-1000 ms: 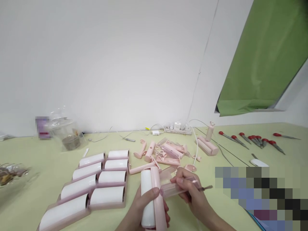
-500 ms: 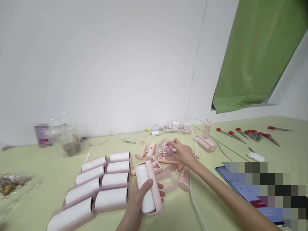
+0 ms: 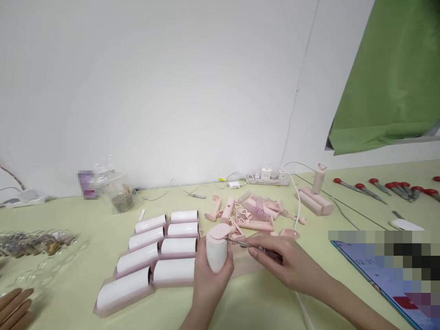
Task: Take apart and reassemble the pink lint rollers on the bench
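Note:
My left hand (image 3: 211, 284) is wrapped round a lint roller (image 3: 217, 256), a white roll with a pink end cap tilted up towards me. In my right hand (image 3: 285, 256) is a slim pointed metal tool (image 3: 240, 243); its tip touches the edge of the pink cap, and my fingers cover much of its handle. Behind both hands lies a loose pile of pink plastic parts (image 3: 256, 224), with heart-shaped loops and clear pieces among them. Two rows of white rolls in pink holders (image 3: 178, 247) lie to the left of my left hand.
Another person's hand (image 3: 15, 307) rests at the lower left, near clear plastic packaging (image 3: 37, 243). A power strip (image 3: 268, 180) with cables stands by the wall. At right are several red-ended tools (image 3: 371, 192), pink rollers (image 3: 316, 201) and a phone (image 3: 374, 279).
My right hand has come from the parts pile to the roller, with the metal tool at its cap. My left hand has turned the roller end-up. The view has swung left, revealing another person's hand.

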Motion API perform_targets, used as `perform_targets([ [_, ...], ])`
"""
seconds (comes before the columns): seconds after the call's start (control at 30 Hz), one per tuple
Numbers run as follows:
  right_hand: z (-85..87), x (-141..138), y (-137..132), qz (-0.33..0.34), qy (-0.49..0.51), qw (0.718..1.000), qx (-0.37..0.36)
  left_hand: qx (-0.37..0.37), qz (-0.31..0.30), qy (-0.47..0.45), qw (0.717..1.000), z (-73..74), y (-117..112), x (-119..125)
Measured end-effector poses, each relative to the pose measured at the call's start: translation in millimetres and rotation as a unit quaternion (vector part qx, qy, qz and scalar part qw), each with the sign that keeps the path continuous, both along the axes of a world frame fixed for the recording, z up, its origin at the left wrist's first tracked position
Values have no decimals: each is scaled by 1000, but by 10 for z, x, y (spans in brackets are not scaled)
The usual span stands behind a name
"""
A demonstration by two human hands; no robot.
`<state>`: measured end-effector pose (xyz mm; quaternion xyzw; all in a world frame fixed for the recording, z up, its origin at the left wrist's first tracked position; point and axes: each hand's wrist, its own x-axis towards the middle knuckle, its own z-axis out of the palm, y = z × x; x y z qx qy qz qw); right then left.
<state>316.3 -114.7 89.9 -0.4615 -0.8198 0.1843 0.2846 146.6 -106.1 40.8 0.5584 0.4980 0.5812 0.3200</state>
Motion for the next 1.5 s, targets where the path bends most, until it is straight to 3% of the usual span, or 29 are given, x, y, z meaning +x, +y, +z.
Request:
perform_targets([
  [0.23, 17, 24, -88, -4, -23, 999, 24, 7, -4, 115, 993, -19, -9, -72],
  [0.4, 23, 14, -103, 26, 34, 994, -104, 52, 35, 220, 973, -52, -26, -86],
  [0.57, -119, -71, -82, 31, 99, 986, -129, 133, -5, 253, 958, -143, -10, -117],
  [0.67, -279, -171, -77, 9, 136, 981, -140, 123, -4, 237, 964, -179, 0, -107],
  [0.77, -392, -268, -83, -13, 202, 970, -132, 74, 35, 179, 980, -176, -11, -48],
  [0.9, -308, -222, -67, -2, 202, 972, -117, 23, 54, 82, 995, -65, -32, -1],
  [1.07, -122, -35, 14, -56, 166, 979, -103, -41, 3, 1, 999, 102, -61, 7],
  [1.2, -194, -69, 90, -23, 204, 969, -140, -72, -87, -13, 993, 118, -118, 83],
  [1.37, -244, -151, 117, -5, 296, 943, -153, -86, -69, -31, 993, 157, -163, 121],
  [1.5, -234, -144, 110, 13, 309, 937, -160, -88, -115, -60, 988, 228, -205, 112],
])
